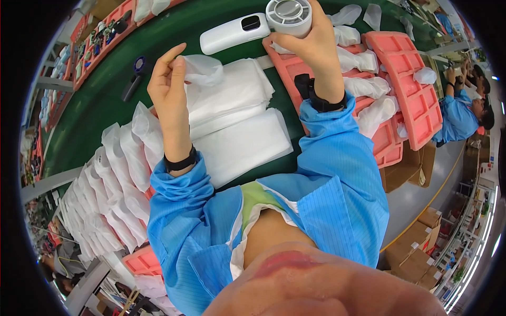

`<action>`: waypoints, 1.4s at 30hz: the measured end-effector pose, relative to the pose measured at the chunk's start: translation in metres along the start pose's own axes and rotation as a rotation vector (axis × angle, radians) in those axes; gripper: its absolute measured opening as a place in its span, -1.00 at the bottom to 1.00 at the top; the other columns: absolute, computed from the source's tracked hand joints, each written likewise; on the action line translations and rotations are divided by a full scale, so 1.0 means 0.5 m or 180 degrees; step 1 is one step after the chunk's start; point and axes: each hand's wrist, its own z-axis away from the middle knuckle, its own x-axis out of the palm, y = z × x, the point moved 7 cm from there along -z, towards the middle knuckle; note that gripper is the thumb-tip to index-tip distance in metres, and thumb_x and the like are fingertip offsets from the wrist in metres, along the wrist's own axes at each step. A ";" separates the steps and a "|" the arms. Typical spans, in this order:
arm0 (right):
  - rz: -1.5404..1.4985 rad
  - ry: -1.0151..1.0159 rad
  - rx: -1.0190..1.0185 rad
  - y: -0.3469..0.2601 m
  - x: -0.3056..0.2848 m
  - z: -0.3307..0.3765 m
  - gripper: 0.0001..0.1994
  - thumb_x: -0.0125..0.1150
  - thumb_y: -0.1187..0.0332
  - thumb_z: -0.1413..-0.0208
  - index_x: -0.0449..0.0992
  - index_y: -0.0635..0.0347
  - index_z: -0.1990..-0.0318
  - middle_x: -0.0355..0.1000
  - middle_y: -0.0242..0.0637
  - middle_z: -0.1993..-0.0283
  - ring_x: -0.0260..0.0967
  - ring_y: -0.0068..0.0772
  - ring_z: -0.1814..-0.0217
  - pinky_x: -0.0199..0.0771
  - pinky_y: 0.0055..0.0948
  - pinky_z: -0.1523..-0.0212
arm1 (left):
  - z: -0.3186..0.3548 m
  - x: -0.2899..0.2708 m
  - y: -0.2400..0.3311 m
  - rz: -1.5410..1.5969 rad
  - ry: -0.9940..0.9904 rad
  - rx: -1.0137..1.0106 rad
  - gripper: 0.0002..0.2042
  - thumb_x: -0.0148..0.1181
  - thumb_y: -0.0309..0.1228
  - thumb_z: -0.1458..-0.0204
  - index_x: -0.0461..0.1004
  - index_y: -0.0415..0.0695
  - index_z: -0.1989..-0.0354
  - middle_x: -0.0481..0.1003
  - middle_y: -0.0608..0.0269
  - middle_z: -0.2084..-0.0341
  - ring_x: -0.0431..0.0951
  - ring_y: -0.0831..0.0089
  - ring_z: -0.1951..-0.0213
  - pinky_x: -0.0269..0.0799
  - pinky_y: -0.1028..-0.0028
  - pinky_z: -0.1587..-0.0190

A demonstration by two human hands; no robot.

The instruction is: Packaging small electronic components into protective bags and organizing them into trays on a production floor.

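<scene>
My right hand (311,39) grips the round head of a white handheld fan (232,34). The fan's long body, with a dark oval window, stretches left from the head over the green bench. In my left hand (169,79), a thin translucent bag (204,69) is pinched between thumb and fingers, and it droops to the right. Just below it lies a stack of flat white bags (240,142), in two overlapping piles, between my forearms. The bag and the fan are apart.
Pink compartment trays (403,87) at right hold wrapped items. Many wrapped white pieces (113,179) stand in rows at left. A small dark handheld fan (133,84) lies on the green bench (100,105). Co-workers in blue (456,118) sit at far right, beyond cardboard boxes (408,168).
</scene>
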 end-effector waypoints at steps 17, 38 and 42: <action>-0.0294 -0.0523 -0.1150 -0.030 0.071 0.035 -0.52 0.45 0.39 0.30 0.43 0.17 0.12 0.41 -0.23 0.13 0.42 -0.23 0.08 0.43 -0.40 0.09 | 0.001 -0.022 0.009 0.0192 0.0516 0.0031 -0.76 0.15 -0.52 -0.11 0.45 -0.31 0.05 0.49 0.17 0.22 0.47 0.53 0.24 0.39 0.56 0.13; 0.0268 -0.0284 -0.1797 -0.059 0.165 0.106 -0.39 0.41 0.51 0.31 0.37 0.19 -0.03 0.31 -0.22 0.14 0.33 -0.21 0.14 0.48 -0.38 0.49 | 0.091 0.033 0.096 -0.0816 0.0648 0.0834 -0.85 0.24 -0.59 -0.02 0.50 -0.37 0.24 0.53 0.15 0.41 0.50 0.47 0.40 0.44 0.58 0.37; 0.0446 -0.0372 -0.1664 -0.068 0.144 0.099 -0.37 0.43 0.48 0.34 0.36 0.18 -0.03 0.31 -0.22 0.14 0.34 -0.22 0.14 0.48 -0.39 0.48 | 0.125 0.074 0.137 -0.1461 0.0311 0.1838 -0.87 0.22 -0.66 0.00 0.52 -0.37 0.25 0.55 0.13 0.45 0.53 0.43 0.42 0.45 0.56 0.43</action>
